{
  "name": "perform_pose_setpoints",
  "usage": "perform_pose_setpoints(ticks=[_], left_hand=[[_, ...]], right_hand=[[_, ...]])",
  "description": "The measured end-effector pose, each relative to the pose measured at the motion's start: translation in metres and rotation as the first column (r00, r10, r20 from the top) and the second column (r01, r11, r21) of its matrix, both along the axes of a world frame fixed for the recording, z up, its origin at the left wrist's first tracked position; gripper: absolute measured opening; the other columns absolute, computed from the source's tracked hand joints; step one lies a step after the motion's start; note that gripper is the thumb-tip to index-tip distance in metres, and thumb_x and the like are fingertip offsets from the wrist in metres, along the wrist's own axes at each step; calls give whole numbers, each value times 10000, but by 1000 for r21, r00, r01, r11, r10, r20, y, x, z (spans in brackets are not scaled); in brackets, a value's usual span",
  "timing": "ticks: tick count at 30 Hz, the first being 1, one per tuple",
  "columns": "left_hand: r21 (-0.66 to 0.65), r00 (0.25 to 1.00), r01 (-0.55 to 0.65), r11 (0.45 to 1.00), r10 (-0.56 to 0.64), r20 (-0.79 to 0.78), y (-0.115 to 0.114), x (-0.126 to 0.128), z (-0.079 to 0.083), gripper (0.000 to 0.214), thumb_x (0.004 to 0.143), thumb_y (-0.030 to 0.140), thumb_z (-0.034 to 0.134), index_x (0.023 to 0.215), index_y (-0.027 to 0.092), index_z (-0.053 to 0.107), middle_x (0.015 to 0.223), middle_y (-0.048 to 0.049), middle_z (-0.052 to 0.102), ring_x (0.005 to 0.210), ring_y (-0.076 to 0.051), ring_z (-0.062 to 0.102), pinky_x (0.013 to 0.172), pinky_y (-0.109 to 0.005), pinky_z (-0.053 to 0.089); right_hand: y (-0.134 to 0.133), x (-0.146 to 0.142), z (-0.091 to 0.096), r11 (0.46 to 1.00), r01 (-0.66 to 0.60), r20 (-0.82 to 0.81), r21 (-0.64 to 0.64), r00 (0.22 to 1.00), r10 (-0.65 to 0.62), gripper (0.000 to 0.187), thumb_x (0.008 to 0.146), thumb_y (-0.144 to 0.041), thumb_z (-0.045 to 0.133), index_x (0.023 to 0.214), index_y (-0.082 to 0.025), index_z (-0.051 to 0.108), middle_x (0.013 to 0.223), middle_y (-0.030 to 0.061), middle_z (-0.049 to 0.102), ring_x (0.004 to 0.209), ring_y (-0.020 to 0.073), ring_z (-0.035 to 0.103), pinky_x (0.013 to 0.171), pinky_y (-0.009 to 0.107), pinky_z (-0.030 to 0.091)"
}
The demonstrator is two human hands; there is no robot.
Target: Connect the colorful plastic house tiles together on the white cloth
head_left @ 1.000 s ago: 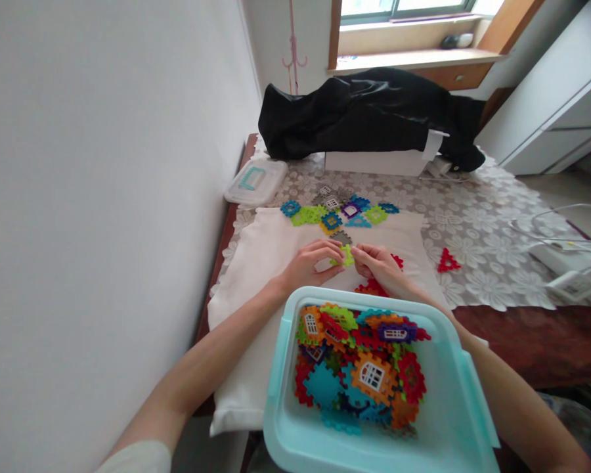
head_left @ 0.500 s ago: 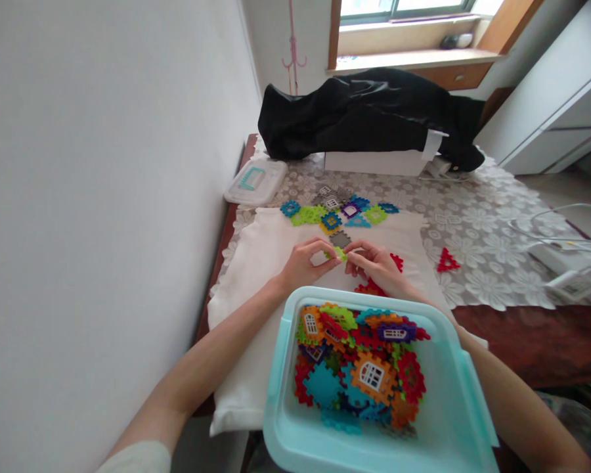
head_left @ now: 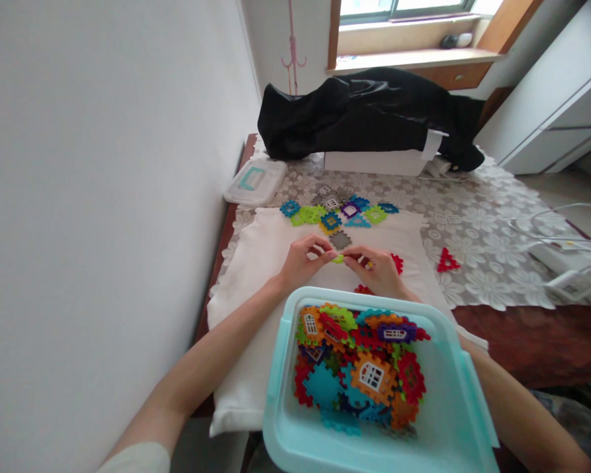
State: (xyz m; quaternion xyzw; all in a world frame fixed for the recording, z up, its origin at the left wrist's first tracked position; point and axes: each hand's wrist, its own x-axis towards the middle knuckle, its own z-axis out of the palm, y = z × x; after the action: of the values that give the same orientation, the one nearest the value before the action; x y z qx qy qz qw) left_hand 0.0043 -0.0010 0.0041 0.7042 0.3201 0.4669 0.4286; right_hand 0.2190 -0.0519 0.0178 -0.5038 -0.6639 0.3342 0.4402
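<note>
Between my two hands is a lime-green toothed plastic building piece [head_left: 338,259], mostly covered by fingers. My left hand [head_left: 305,261] pinches its left side and my right hand [head_left: 375,269] pinches its right side. Just beyond the fingertips a grey square building piece [head_left: 340,240] lies on the white cloth [head_left: 256,276]. Red pieces [head_left: 396,263] show beside and under my right hand. In front of me, a light-blue plastic bin [head_left: 443,394] holds a heap of mixed toothed pieces, among them an orange window piece [head_left: 373,376].
Behind the hands lie several loose pieces, such as a purple window piece [head_left: 351,209] and a lime one [head_left: 375,215]. A red triangle [head_left: 447,261] is on the lace tablecloth [head_left: 492,230]. A clear lid [head_left: 256,182] sits by the wall. A black cover [head_left: 364,118] drapes across the back.
My right hand has turned and its fingers have closed in toward the left. The lime-green piece now shows less, looking flatter between my fingertips.
</note>
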Motion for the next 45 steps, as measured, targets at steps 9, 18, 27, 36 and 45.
perform_pose_setpoints(ticks=[9, 18, 27, 36, 45], left_hand=[[-88, 1000, -5, 996, 2, -28, 1, 0, -6, 399, 936, 550, 804, 934, 158, 734, 861, -43, 745, 743, -130, 687, 608, -214, 526], [-5, 996, -46, 999, 46, -79, 0, -1, -5, 357, 1011, 535, 712, 997, 180, 741, 937, -47, 763, 828, -152, 718, 681, -236, 579], [293, 896, -92, 952, 208, -393, 7, -2, -7, 266, 979, 239, 730, 1237, 176, 717, 1326, -124, 724, 1337, -289, 623, 1213, -499, 495], [213, 665, 70, 975, 114, -738, 2, -6, -17, 545, 1069, 379, 595, 1582, 204, 536, 1731, -153, 400, 1649, -362, 314, 1359, -617, 254], [183, 643, 163, 969, 36, -765, 1, -6, -14, 572, 1080, 380, 574, 1632, 254, 491, 1750, -103, 377, 1656, -378, 286, 1363, -668, 165]], right_hand=[[2, 2, -2, 1000, -11, 69, -9, 998, 12, 242, 949, -430, 679, 942, -208, 774, 787, 36, 738, 670, 163, 628, 656, 295, 480], [-1, 2, 3, 999, -3, 25, -49, 1000, 4, 363, 943, -525, 697, 808, -187, 706, 661, 14, 631, 581, 130, 496, 579, 279, 371], [-2, 12, 13, 922, -180, -572, -344, 819, -53, 489, 763, -633, 869, 750, -213, 618, 649, -15, 505, 576, 119, 409, 532, 259, 353], [-14, 12, 22, 842, -481, -749, -244, 645, 151, 486, 749, -592, 887, 659, -208, 603, 864, 45, 538, 744, 175, 512, 632, 300, 447], [-16, 14, 31, 664, -728, -737, -173, 543, 402, 552, 697, -606, 922, 574, -192, 579, 1024, 97, 665, 979, 247, 631, 874, 397, 550]])
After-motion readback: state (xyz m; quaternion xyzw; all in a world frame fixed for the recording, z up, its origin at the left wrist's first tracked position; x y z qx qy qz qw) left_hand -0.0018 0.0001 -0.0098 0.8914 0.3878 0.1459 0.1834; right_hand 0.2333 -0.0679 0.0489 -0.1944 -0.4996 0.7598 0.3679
